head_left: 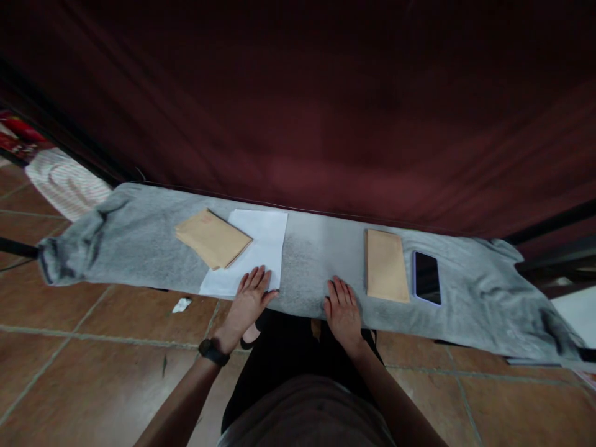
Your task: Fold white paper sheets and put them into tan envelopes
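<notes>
My left hand [252, 295] lies flat on the lower right corner of some white paper sheets [272, 239], fingers stretched out and holding nothing. A fanned stack of brown envelopes [212, 239] rests partly over the sheets, just beyond that hand. My right hand [343, 308] is laid palm down on the grey cloth [307, 267], also with nothing in it. To its right sits a neat brown envelope stack [385, 266], apart from the fingers. Beyond that lies a phone [427, 277] in a light purple case, its screen dark.
The grey cloth covers a narrow bench against a dark red curtain [302, 124]. A crumpled bit of white paper [181, 305] is on the tiled floor [125, 323]. Striped fabric [69, 180] hangs at the far left, and a dark bar [18, 248] sticks in there.
</notes>
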Available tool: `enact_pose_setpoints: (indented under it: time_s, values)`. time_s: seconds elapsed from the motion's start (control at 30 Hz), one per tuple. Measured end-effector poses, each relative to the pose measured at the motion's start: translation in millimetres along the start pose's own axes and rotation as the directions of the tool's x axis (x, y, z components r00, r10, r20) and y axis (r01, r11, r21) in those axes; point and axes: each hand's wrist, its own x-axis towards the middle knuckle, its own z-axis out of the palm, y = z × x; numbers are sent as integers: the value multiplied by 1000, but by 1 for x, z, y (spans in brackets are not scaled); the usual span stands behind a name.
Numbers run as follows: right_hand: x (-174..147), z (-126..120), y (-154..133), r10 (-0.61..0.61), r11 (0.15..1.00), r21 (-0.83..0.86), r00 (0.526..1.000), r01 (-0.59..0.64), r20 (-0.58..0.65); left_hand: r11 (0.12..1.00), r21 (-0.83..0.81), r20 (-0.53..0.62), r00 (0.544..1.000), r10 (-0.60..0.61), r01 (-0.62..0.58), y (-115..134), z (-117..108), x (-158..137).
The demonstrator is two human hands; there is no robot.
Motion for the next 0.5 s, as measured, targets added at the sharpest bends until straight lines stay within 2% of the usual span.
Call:
enact_pose_setpoints:
  time_s: [0.1,0.2,0.3,0.4,0.5]
  values:
    - [0,0,0,-2,999,34,1000,2,-13,999,-38,22,999,28,-27,-4,-9,3]
    - [0,0,0,-1,999,44,999,2,-35,990,-138,-6,1000,25,-25,-6,-15,2]
    - [0,0,0,4,999,50,999,-2,-39,967,-238,-75,991,-108,87,-1,-19,2]
    - [0,1,1,0,999,50,1000,2,-28,940,-267,-146,956,-255,210,11,-24,8]
    - [-1,1,1,-4,999,46,1000,5,-24,961,-217,-188,958,-215,173,33,-28,21]
